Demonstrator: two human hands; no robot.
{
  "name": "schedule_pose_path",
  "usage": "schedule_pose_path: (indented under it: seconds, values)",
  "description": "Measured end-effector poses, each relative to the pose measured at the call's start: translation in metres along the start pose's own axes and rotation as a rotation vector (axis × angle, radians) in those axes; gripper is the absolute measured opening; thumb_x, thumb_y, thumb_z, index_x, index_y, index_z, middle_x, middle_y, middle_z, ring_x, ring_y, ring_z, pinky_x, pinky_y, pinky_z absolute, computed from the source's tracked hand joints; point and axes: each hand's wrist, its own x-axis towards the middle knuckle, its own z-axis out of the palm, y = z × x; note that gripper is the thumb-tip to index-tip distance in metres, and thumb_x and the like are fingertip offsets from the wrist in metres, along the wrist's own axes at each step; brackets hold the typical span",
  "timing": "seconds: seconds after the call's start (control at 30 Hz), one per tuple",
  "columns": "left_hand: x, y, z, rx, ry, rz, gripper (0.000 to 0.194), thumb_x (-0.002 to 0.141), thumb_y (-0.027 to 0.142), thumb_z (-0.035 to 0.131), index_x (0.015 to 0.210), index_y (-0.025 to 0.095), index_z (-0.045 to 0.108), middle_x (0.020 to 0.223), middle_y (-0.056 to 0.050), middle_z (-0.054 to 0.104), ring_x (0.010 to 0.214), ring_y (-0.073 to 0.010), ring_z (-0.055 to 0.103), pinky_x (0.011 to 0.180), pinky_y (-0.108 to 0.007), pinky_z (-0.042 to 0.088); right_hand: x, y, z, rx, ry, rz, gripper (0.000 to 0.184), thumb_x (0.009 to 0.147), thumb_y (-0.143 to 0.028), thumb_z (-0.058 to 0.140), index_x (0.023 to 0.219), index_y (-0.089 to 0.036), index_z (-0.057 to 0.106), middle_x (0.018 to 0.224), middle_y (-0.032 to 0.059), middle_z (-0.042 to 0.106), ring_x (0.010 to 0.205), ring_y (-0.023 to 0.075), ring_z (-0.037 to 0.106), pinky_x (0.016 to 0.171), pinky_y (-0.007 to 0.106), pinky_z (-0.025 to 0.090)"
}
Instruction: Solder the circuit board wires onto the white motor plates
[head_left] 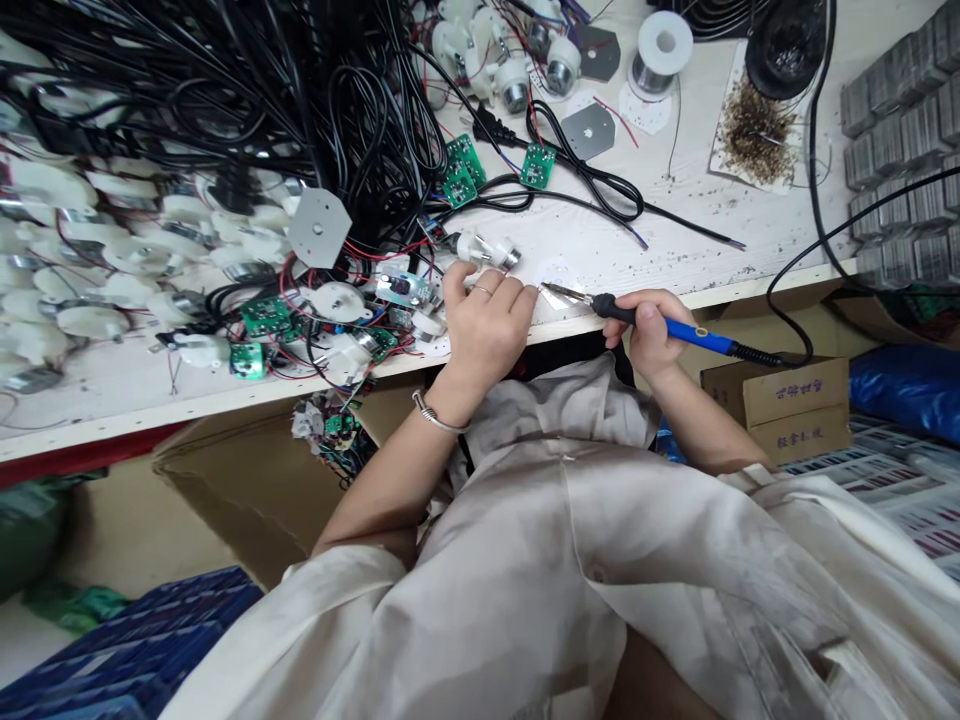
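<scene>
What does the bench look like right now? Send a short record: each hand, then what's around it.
left hand: bare, wearing a silver bangle, nearest a white plastic motor housing
right hand: holding a blue-and-black soldering iron
around: small green circuit boards, tangled black cables, silver wire spool

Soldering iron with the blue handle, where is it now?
In the head view, the soldering iron is in the person's right hand, its metal tip reaching over the front edge of the white table, toward the left hand.
</scene>
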Motion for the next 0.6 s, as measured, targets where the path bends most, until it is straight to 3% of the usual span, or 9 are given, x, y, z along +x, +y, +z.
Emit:
schedule_pose_path:
  seconds: [0.13,0.33,0.5,0.6]
  values:
    - [-0.0006,-0.0009,0.0011,-0.008,0.014,-0.006,0.030,0.105,0.022,0.041,0.088,0.025,0.065,0.076,0.000,0.067,0.081,-0.0187,0.062,0.095,-0.049,0.046,-0.0002,0.0012,-0.0022,0.009,-0.017,0.006,0.025,0.096,-0.043,0.060,0.091,-0.023,0.074,0.056,-0.0059,0.069,0.037,0.0075,0.058,0.035,0.017,0.043]
    - [-0.0041,-0.0031,0.0067,-0.200,0.004,-0.091,0.023,0.103,0.023,0.047,0.087,0.025,0.063,0.077,0.001,0.064,0.082,-0.0175,0.061,0.101,-0.051,0.043,-0.0010,0.0016,-0.0049,-0.059,-0.045,-0.005,0.025,0.096,-0.042,0.060,0.091,-0.024,0.076,0.055,-0.0066,0.069,0.038,0.0064,0.059,0.039,0.016,0.045]
    - [-0.0057,-0.0041,0.0073,-0.226,0.015,-0.102,0.022,0.102,0.025,0.047,0.088,0.027,0.064,0.078,0.000,0.066,0.081,-0.0190,0.061,0.100,-0.054,0.045,0.0007,-0.0025,-0.0002,0.012,0.012,0.071,0.032,0.094,-0.051,0.059,0.088,-0.023,0.074,0.055,-0.0058,0.069,0.037,0.0073,0.057,0.037,0.018,0.043]
    - [-0.0055,-0.0043,0.0079,-0.260,0.004,-0.109,0.023,0.102,0.026,0.046,0.087,0.028,0.064,0.078,-0.001,0.067,0.080,-0.0194,0.062,0.100,-0.055,0.046,0.0025,-0.0020,-0.0010,0.003,-0.039,0.106,0.033,0.094,-0.052,0.059,0.090,-0.023,0.073,0.057,-0.0058,0.069,0.039,0.0076,0.059,0.039,0.018,0.045]
